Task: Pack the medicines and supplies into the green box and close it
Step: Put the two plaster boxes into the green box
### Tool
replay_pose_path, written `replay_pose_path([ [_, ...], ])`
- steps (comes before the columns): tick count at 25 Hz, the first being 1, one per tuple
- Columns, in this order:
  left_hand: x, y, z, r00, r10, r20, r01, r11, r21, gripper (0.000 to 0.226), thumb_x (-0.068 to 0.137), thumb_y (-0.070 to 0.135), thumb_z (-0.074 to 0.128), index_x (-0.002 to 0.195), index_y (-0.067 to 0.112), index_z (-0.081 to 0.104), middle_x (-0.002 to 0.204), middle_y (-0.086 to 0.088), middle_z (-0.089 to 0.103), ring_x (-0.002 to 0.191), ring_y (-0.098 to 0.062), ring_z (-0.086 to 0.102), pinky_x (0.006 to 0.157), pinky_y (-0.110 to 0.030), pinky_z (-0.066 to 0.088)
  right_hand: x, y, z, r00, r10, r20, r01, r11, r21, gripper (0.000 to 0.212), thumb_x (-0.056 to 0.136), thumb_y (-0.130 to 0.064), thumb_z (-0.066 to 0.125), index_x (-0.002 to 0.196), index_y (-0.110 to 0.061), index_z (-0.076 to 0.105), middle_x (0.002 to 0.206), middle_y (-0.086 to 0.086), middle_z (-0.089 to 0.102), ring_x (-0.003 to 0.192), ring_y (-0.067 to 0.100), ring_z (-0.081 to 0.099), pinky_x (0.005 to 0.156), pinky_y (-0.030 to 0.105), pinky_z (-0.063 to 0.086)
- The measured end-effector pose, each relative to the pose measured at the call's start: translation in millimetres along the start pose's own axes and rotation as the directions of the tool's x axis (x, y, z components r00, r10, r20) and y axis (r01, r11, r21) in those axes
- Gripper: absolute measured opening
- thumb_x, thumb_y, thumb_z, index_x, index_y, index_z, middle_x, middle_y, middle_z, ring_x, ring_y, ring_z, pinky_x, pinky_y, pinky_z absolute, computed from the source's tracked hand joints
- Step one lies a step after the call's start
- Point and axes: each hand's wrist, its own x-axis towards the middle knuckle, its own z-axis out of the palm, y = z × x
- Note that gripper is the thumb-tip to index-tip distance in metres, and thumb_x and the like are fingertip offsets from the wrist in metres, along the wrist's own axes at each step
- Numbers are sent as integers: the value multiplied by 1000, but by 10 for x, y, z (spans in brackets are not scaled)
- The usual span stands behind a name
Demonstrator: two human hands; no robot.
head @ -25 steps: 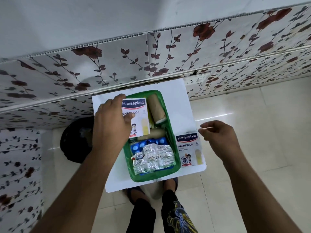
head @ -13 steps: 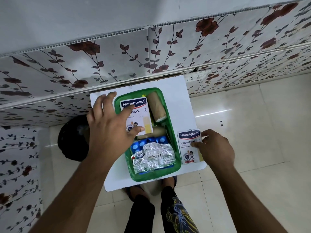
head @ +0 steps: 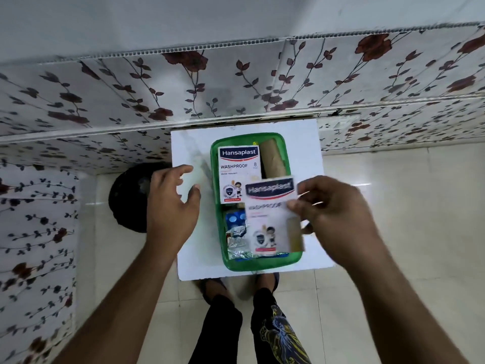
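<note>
The green box (head: 220, 232) stands open on a small white table (head: 307, 148). In its far half lie a Hansaplast plaster pack (head: 237, 172) and a brown bandage roll (head: 273, 160). Blue blister packs (head: 235, 219) and a silver foil strip (head: 237, 246) fill the near half. My right hand (head: 333, 219) grips a second Hansaplast pack (head: 270, 214) by its right edge, held above the box's near half and motion-blurred. My left hand (head: 172, 206) hovers left of the box with fingers spread and nothing in it.
A floral-patterned wall panel (head: 236, 82) runs right behind the table. A dark round object (head: 126, 195) sits on the floor to the left, partly behind my left hand. My feet and dark trousers (head: 249, 324) are below the table on the pale tiled floor.
My right hand picked the second plaster pack off the table and carried it left over the box. My left hand let go of the first pack and drew back to the left.
</note>
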Motion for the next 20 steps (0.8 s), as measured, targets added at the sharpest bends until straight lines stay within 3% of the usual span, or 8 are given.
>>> replay_pose_path([
  [4, -61, -113, -27, 998, -59, 22, 58, 998, 37, 34, 86, 13, 64, 119, 23, 62, 118, -2, 51, 98, -9, 56, 74, -8, 38, 26, 214, 452, 994, -39, 97, 77, 904, -420, 22, 84, -21, 71, 103, -28, 63, 79, -12, 69, 80, 21, 67, 69, 33, 54],
  [7, -64, -157, -27, 995, -90, 44, 89, 995, 37, 33, 86, 14, 63, 117, 25, 63, 115, 2, 52, 96, -8, 57, 74, -10, 38, -16, 228, 509, 985, -152, 78, 169, 801, -574, 32, 87, -23, 65, 117, -29, 56, 96, -5, 72, 88, 26, 66, 67, 31, 48],
  [9, -76, -165, -21, 994, -92, 65, 90, 996, 23, 29, 87, 14, 63, 114, 26, 64, 111, 3, 55, 92, -8, 59, 75, -17, 41, -66, 220, 510, 970, -236, 63, 227, 771, -595, 29, 88, -25, 64, 116, -29, 57, 100, -4, 71, 87, 26, 66, 64, 30, 46],
  [11, -68, -168, 15, 985, -135, 105, 137, 990, -15, 23, 87, 15, 62, 108, 25, 65, 100, 3, 62, 84, -11, 62, 70, -20, 45, -62, 228, 425, 939, -331, -97, 217, 787, -577, 26, 88, -31, 63, 114, -28, 60, 97, -6, 69, 79, 23, 65, 61, 29, 45],
  [13, -39, -193, 87, 959, -221, 176, 221, 975, 20, 13, 88, 20, 62, 100, 23, 66, 86, 5, 66, 78, -14, 65, 65, -25, 48, 37, 292, 294, 943, -282, -175, 135, 808, -574, 35, 89, -41, 60, 122, -28, 57, 102, -7, 65, 84, 20, 65, 64, 30, 46],
  [16, 0, -183, 225, 889, -308, 339, 299, 951, 78, 6, 86, 25, 61, 87, 22, 67, 82, 5, 70, 80, -22, 69, 72, -34, 56, 230, 427, 222, 999, -5, 54, 36, 812, -583, 39, 93, -47, 53, 126, -26, 55, 100, -4, 69, 94, 24, 66, 75, 36, 53],
  [20, 43, -92, 325, 865, -340, 370, 298, 940, 167, 14, 85, 22, 55, 72, 25, 60, 80, 0, 69, 80, -25, 64, 69, -31, 50, 329, 528, 296, 988, -116, 106, 156, 785, -599, 19, 97, -27, 43, 90, -13, 54, 77, 6, 66, 71, 35, 58, 60, 39, 47],
])
